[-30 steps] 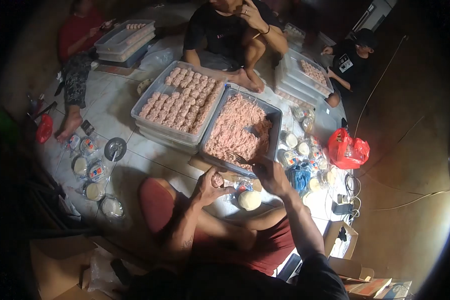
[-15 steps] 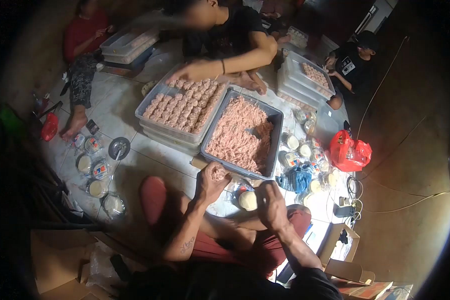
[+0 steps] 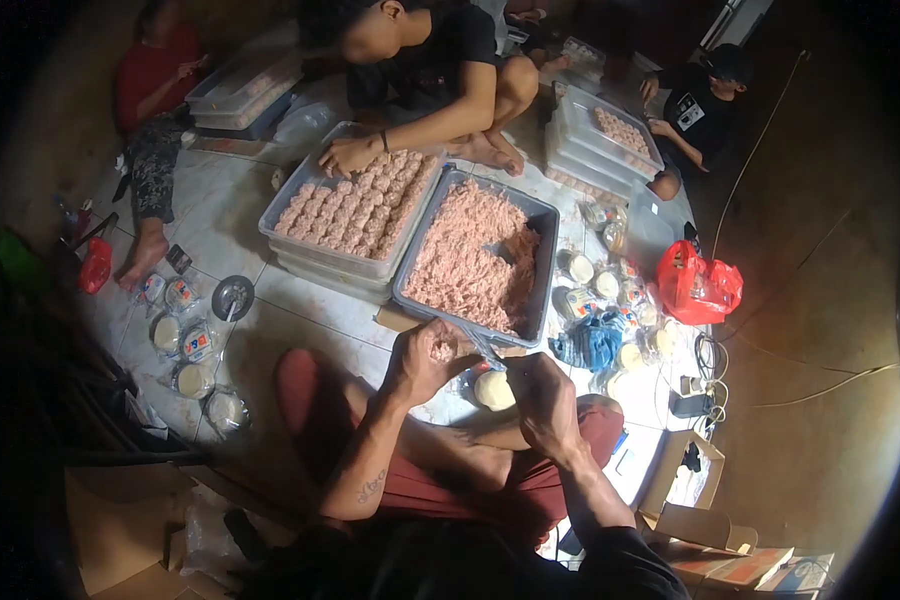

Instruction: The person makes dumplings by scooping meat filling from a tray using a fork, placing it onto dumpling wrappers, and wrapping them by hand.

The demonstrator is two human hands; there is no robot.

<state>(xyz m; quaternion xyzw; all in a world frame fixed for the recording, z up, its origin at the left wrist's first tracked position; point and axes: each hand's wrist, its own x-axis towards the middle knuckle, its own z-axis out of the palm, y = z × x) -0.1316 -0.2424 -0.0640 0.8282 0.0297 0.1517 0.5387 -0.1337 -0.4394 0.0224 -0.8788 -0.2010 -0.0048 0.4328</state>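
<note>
My left hand (image 3: 418, 362) is curled around a lump of pink minced meat (image 3: 441, 350), just in front of the grey tub. In my right hand (image 3: 545, 400) is a fork (image 3: 486, 347), its far end pointing toward the lump. The grey tub (image 3: 401, 293) holds a large heap of minced meat (image 3: 467, 253). Left of it, a clear plastic tray (image 3: 270, 236) carries rows of meatballs (image 3: 342, 215) and stands on another tray. A round pale packaged item (image 3: 494, 390) lies on the floor between and below my hands.
Across the trays a person in black (image 3: 440, 90) has a hand over the meatballs. Other people sit at left and right beside stacked trays (image 3: 562, 150). Packaged round items (image 3: 192, 380), a red bag (image 3: 698, 284), blue plastic (image 3: 592, 342), cables and cardboard boxes (image 3: 675, 480) surround me.
The fork has come out of the meat tub, and my right hand has moved down and back. The person across has leaned forward and reached into the meatball tray.
</note>
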